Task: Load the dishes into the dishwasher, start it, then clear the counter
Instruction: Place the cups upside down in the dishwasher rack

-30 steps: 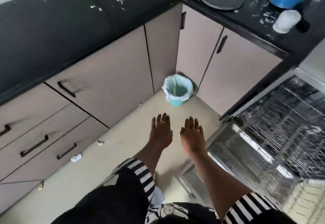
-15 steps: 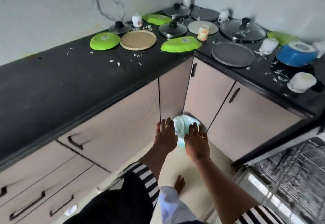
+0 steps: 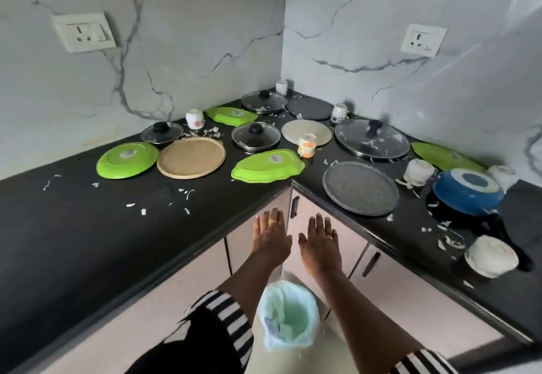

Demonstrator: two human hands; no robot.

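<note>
Both hands are open and hold nothing. The left hand [image 3: 271, 237] and the right hand [image 3: 319, 243] reach forward side by side, palms down and fingers straight. They are in front of the cupboard doors [image 3: 187, 279], just below the corner of the desk [image 3: 88, 227].

All the dishes lie on this black L-shaped desk, gathered around its corner and along its right arm:

- There are four green plates: one round green plate [image 3: 127, 160] at the left and three long green trays [image 3: 267, 164].
- Four glass lids [image 3: 255, 136] with black knobs lie flat; the largest is on the right arm.
- Two dark grey plates [image 3: 360, 187] lie there, one near the front edge and one at the back.
- One wooden plate [image 3: 191, 157] touches the round green plate.
- One beige plate [image 3: 306, 131] has a cup on its front rim.
- I count six small cups [image 3: 194, 118], though the far right one is blurred.
- One blue pan [image 3: 469, 194] lies upside down at the right.
- One white bowl [image 3: 491, 259] sits near the pan, close to the desk's front edge.

White scraps [image 3: 187, 194] are scattered over the desk. One bin [image 3: 289, 318] lined with a pale blue bag stands on the floor between the forearms. Two wall sockets [image 3: 83, 32] are set in the marble walls.
</note>
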